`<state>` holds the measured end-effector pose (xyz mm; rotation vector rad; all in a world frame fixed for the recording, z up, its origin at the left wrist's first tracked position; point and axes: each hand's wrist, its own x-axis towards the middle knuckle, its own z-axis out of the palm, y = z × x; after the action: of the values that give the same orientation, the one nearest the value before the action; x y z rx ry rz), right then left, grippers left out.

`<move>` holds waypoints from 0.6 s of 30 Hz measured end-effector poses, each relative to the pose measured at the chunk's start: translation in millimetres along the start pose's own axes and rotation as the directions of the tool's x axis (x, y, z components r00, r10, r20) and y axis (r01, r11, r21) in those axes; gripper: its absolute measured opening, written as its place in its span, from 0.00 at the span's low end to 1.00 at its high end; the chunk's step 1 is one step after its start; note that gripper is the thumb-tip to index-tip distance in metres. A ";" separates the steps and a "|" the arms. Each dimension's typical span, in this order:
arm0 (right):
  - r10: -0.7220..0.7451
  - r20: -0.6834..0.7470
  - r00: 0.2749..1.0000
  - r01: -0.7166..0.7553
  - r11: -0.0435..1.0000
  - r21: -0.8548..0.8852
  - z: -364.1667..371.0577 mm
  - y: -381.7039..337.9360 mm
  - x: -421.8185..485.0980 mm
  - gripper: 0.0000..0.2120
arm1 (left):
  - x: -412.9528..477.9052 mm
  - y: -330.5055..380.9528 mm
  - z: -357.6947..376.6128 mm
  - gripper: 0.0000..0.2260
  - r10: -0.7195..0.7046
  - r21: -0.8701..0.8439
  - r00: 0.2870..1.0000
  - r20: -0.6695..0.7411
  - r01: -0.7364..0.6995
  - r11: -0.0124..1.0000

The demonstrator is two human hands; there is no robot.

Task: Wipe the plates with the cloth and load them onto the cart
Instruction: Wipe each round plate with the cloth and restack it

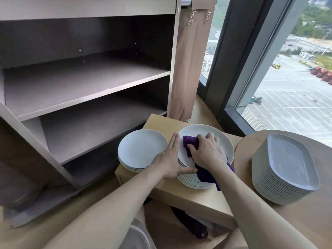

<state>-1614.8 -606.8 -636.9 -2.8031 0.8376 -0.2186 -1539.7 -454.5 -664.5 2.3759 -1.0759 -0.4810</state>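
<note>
Fingers (209, 139) of the right hand (206, 152) curl round a bunched purple cloth (190, 143), pressing it on the top round white plate (199, 130) of a tall stack of white plates (192, 183); the left hand (170, 159) lies flat and straight-fingered against that plate's left rim, thumb along its near edge, apparently steadying it and gripping nothing; the stack stands on a low light-wood surface (188, 200), just beside a shorter stack of round white plates (142, 148) on its left.

The grey open-fronted cart (86, 90) stands to the left and beyond, with no plate yet on the shelves in view; the left hand is the nearer to it, so a wiped plate would likely travel leftward over the shorter stack, whose rim is the edge to clear; being round, the plate has no long axis to align.

At right, well apart, a pile of oblong grey dishes (287, 166) sits on a round wooden table (316, 221) by the window (296, 90).
</note>
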 end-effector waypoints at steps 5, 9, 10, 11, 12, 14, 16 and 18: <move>0.047 0.029 0.998 -0.046 0.999 -0.016 -3.5 -1.6 0.5 0.23 | -0.8 1.5 -1.3 0.67 -0.019 0.019 1.000 -0.001 0.019 1.000; -0.017 0.133 0.991 0.020 0.999 -0.026 -7.9 2.9 -5.8 0.27 | -1.3 1.9 -0.3 0.65 -0.026 0.009 1.000 -0.007 0.026 1.000; -0.033 0.147 0.989 0.039 0.998 -0.042 -9.2 3.5 -7.6 0.27 | -0.9 2.2 -0.2 0.65 -0.027 0.006 1.000 -0.004 0.027 1.000; -0.047 0.163 0.985 0.057 0.997 -0.057 -10.7 3.9 -9.1 0.27 | -0.7 2.6 -0.3 0.65 -0.029 0.006 1.000 0.002 0.029 1.000; -0.057 0.179 0.982 0.070 0.995 -0.068 -12.3 4.4 -10.9 0.27 | -0.7 3.1 -0.6 0.65 -0.032 0.010 0.999 0.008 0.032 0.999; -0.073 0.205 0.976 0.090 0.993 -0.075 -15.6 6.2 -14.5 0.24 | -0.7 3.6 -1.9 0.66 -0.034 0.025 0.999 0.011 0.034 0.999; -0.084 0.217 0.972 0.103 0.992 -0.077 -18.3 10.3 -19.3 0.23 | -1.1 3.4 -2.2 0.66 -0.033 0.025 0.999 0.016 0.033 0.999; -0.092 0.206 0.974 0.109 0.991 -0.076 -20.6 16.3 -24.4 0.24 | -1.8 3.6 -3.2 0.67 -0.029 0.011 0.999 0.029 0.029 1.000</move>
<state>-1647.7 -609.8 -622.8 -2.8889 0.6744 0.0896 -1541.4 -454.3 -659.6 2.4036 -1.0603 -0.5231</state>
